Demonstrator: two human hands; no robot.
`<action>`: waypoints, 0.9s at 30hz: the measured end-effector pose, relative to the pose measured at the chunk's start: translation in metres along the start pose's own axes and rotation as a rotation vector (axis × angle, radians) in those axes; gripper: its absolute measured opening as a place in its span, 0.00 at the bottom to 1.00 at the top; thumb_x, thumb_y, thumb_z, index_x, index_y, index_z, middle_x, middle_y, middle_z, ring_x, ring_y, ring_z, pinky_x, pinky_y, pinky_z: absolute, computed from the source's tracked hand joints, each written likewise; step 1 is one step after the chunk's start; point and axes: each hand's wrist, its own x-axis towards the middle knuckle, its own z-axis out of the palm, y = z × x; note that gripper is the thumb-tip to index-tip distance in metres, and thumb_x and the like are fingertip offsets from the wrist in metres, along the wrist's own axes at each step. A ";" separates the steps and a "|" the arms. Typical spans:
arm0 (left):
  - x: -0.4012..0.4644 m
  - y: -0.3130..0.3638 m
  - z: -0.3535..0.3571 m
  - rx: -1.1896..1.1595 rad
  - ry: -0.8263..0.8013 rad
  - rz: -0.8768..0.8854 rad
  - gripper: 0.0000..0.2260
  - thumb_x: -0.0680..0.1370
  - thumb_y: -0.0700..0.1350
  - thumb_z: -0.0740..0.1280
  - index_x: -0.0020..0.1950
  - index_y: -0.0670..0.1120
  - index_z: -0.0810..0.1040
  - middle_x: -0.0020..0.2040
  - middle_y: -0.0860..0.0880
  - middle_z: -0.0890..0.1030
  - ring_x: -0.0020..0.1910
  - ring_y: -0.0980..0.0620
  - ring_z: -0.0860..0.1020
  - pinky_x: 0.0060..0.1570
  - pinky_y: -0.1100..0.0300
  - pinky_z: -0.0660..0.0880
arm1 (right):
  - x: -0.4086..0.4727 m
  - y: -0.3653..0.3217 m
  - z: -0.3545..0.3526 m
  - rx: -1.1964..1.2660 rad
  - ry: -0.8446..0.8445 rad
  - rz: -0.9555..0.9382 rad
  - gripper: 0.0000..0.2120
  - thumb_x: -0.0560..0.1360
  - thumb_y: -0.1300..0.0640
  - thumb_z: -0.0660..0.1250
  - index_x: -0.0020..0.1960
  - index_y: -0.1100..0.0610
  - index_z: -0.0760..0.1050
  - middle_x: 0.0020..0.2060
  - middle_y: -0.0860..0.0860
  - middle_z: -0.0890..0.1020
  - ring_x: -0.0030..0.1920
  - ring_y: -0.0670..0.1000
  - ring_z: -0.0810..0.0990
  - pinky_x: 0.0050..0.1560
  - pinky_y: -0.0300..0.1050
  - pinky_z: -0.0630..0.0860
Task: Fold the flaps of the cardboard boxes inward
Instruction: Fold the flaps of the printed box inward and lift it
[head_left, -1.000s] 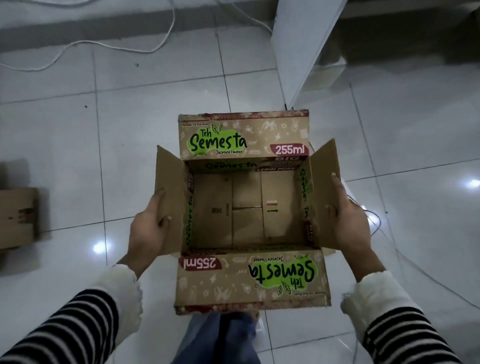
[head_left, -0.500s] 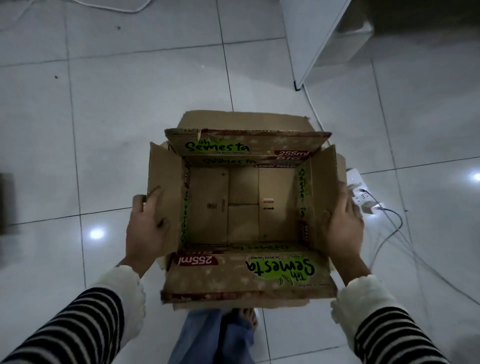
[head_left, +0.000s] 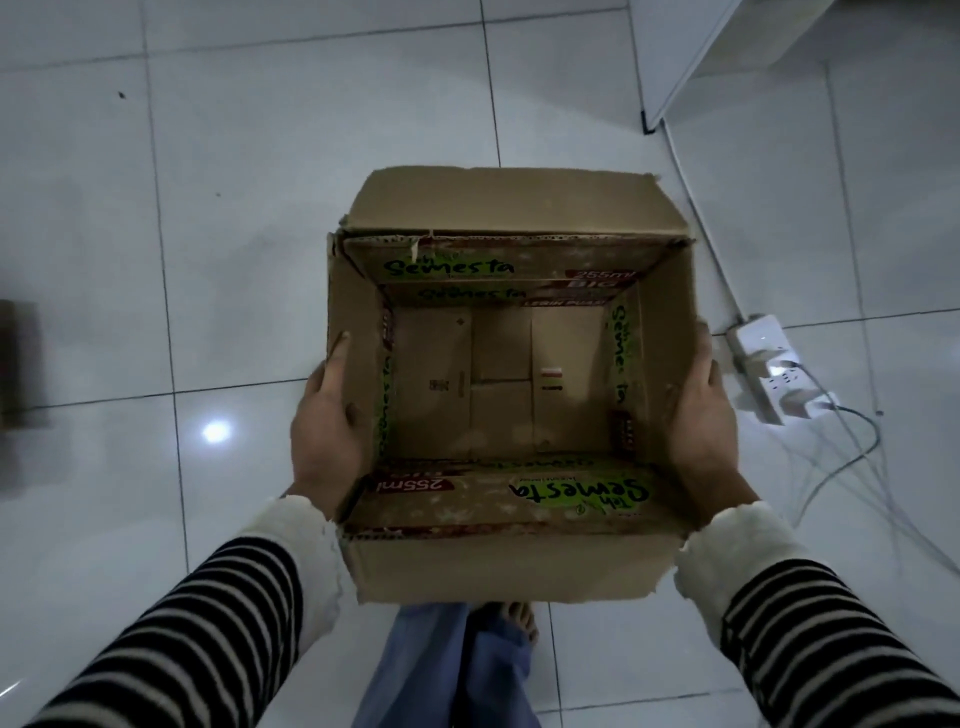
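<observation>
Since the prev frame the box (head_left: 511, 384) has come up closer to the cam and tipped, so I now look straight down into it; far and near flaps, which lay spread outward a sec ago, now stand up w/ their printed faces turned toward the inside. Side flaps also stand upright.

Left hand (head_left: 327, 431) lies flat against the outside of the left side flap, fingers (head_left: 340, 348) pointing away from me, thumb over the edge on the inner face, so it's closed onto that flap. Right hand (head_left: 701, 421) mirrors it on the right side flap, palm pressed to the outside (thumb not clearly visible, so I can't tell how far it wraps). Box sits directly btwn the two hands, held above the white tiled floor (head_left: 234, 208), its open top facing the cam and its bottom panels visible deep btwn the palms.

Beyond the right hand, on the floor, a white power strip (head_left: 769, 364) w/ cables. Under the box, nearer me than both wrists, blue trouser legs (head_left: 441, 670) and bare toes (head_left: 522, 618).
</observation>
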 end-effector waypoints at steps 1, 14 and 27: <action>0.000 -0.004 -0.003 0.019 0.015 -0.010 0.36 0.71 0.31 0.59 0.73 0.56 0.55 0.68 0.41 0.71 0.58 0.36 0.75 0.55 0.46 0.75 | 0.003 -0.005 0.003 -0.013 -0.003 -0.023 0.44 0.72 0.69 0.64 0.75 0.48 0.39 0.65 0.65 0.69 0.54 0.68 0.76 0.53 0.63 0.75; 0.018 -0.039 -0.025 0.217 -0.067 -0.087 0.33 0.72 0.37 0.60 0.74 0.54 0.55 0.66 0.39 0.66 0.49 0.34 0.75 0.42 0.46 0.76 | 0.017 -0.040 0.033 -0.214 -0.003 -0.166 0.44 0.69 0.62 0.68 0.75 0.49 0.44 0.59 0.61 0.68 0.52 0.66 0.71 0.37 0.57 0.76; 0.025 -0.040 -0.030 0.136 -0.181 -0.144 0.32 0.74 0.34 0.58 0.75 0.53 0.52 0.69 0.38 0.61 0.53 0.32 0.75 0.56 0.44 0.75 | 0.014 -0.046 0.025 -0.109 -0.073 -0.147 0.43 0.71 0.64 0.64 0.76 0.48 0.43 0.65 0.60 0.65 0.54 0.67 0.70 0.52 0.64 0.73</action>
